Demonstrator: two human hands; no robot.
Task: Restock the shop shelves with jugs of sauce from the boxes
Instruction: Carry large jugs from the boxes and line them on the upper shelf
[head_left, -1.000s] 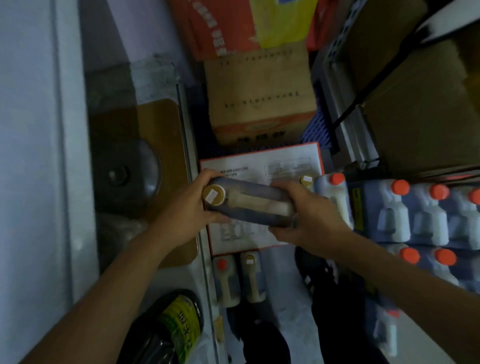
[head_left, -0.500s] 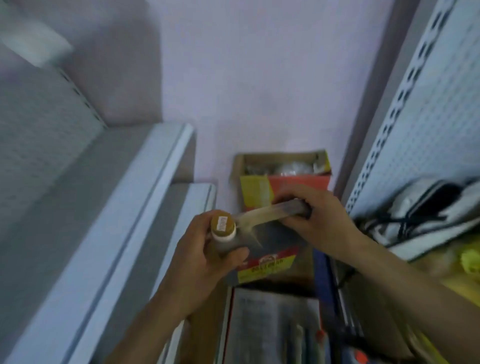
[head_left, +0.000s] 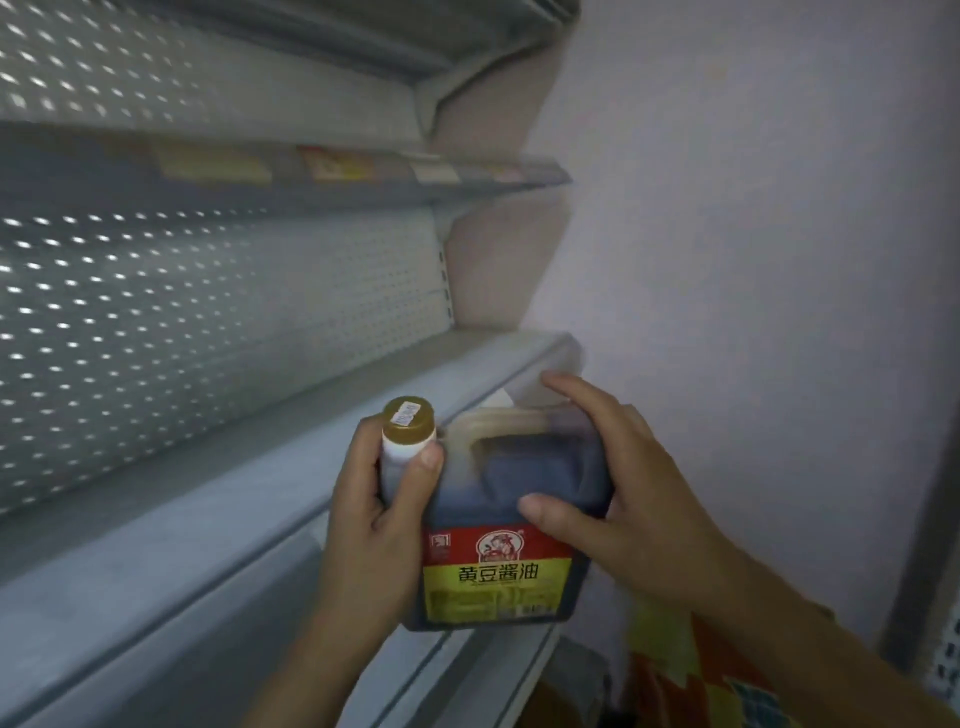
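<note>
A dark jug of soy sauce (head_left: 498, 525) with a gold cap and a red and yellow label is upright in front of the grey metal shelf (head_left: 223, 499). My left hand (head_left: 374, 519) grips its neck just below the cap. My right hand (head_left: 618, 493) holds the jug's right side, thumb on the front and fingers wrapped over the top by the handle. The jug is level with the shelf's front edge, near the shelf's right end. The jug's base is clear of the shelf board.
A perforated back panel (head_left: 208, 312) rises behind the shelf. A higher shelf (head_left: 311, 176) with price tags runs above it. A pale wall (head_left: 753, 260) closes the right side. A red and yellow box (head_left: 691, 670) sits low at the right.
The view has swung up from the boxes on the floor to the shelves. Both hands have lifted the jug and turned it from lying sideways to upright beside the shelf.
</note>
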